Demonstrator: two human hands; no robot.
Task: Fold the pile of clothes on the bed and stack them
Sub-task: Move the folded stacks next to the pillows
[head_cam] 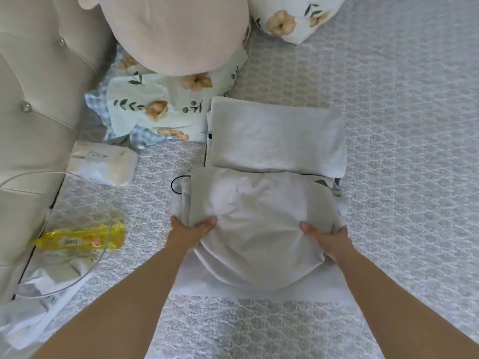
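Garment (259,229), pale grey, soft and limp; left hand (191,229) and right hand (325,240) clamped fingers on its side edges, folded stack (277,136) at 12 o'clock.

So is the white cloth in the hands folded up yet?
Half-folded: the cloth is doubled over but puffy, gripped by left hand and right hand.

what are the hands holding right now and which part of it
Both hands hold the same white garment on the bed: the left hand grips its left side and the right hand grips its right side, thumbs on top.
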